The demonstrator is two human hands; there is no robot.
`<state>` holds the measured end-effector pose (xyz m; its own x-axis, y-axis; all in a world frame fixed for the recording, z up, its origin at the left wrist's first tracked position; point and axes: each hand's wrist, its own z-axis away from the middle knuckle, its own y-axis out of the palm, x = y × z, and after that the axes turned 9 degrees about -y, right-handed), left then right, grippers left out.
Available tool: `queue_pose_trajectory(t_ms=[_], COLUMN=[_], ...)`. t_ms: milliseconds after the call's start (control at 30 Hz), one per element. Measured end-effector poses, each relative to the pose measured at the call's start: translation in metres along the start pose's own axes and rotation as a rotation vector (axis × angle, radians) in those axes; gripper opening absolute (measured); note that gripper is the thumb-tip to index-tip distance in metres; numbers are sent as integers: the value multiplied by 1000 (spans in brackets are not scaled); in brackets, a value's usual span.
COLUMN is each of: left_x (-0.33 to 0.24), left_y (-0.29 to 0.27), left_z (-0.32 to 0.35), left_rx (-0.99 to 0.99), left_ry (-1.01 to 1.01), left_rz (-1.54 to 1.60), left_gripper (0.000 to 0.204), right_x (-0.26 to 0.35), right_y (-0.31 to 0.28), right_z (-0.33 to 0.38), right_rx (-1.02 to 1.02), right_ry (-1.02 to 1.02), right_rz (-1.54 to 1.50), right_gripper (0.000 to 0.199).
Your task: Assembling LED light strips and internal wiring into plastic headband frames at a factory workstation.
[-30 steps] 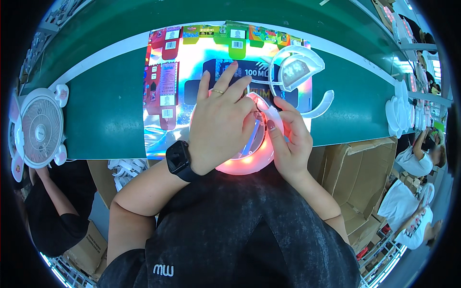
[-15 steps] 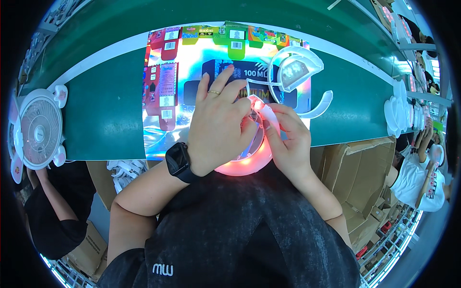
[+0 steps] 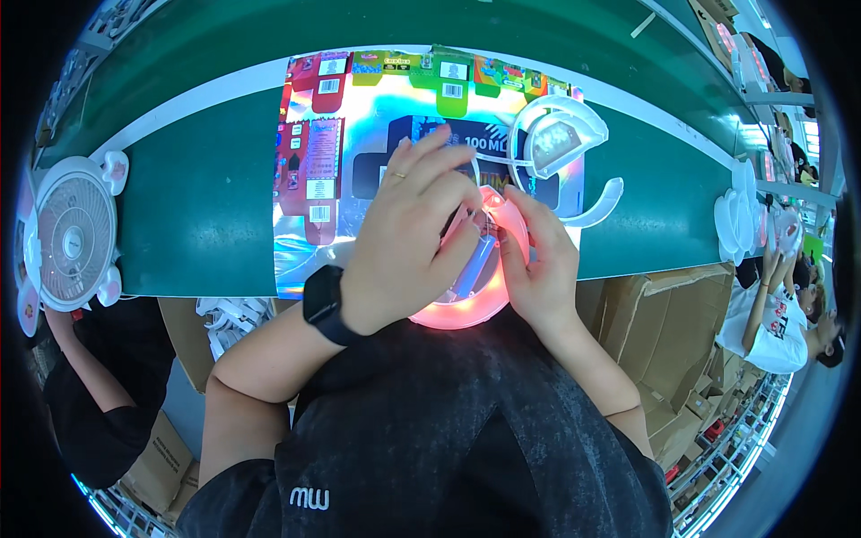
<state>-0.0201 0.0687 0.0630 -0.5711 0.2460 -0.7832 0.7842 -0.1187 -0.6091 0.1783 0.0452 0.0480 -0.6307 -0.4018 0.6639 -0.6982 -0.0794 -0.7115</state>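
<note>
A round plastic light housing (image 3: 458, 316) glows red-pink against my front at the table edge. Inside it lies a purple-blue cylinder (image 3: 473, 269) that looks like a battery cell, with thin wires near its upper end. My right hand (image 3: 543, 260) grips the housing's right side between thumb and fingers. Over the left side reaches my left hand (image 3: 408, 229); its thumb and index finger bend together at the top opening, and the other fingers stick up. What sits between those two fingertips is too small to make out. Beyond lies a white ring-shaped part (image 3: 517, 125) with a half-round clear-faced piece (image 3: 558, 143).
A shiny printed sheet (image 3: 368, 103) covers the middle of the green table (image 3: 197, 197). A curved white strip (image 3: 605, 204) lies to the right. A white fan-like disc (image 3: 72, 235) is at the left, white parts (image 3: 734, 211) at the right. Open cartons (image 3: 668, 332) stand below; co-workers are on both sides.
The housing has tilted slightly, and more of the purple-blue cylinder shows. My left thumb and index finger have shifted a little right at the top opening. My right hand keeps its grip.
</note>
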Motion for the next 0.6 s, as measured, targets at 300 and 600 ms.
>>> queue_pose_trajectory(t_ms=[300,600], left_x=[27,9], left_y=[-2,-2], left_z=[6,-5], left_rx=[23,182], left_ry=[-50,61], left_rz=[-384,-801], left_gripper=[62,62], right_x=[1,16], right_y=[-4,11], right_z=[-15,-17], right_rx=[-49,336], right_ry=[-307,-366], right_rz=[165,341], right_gripper=[63,92])
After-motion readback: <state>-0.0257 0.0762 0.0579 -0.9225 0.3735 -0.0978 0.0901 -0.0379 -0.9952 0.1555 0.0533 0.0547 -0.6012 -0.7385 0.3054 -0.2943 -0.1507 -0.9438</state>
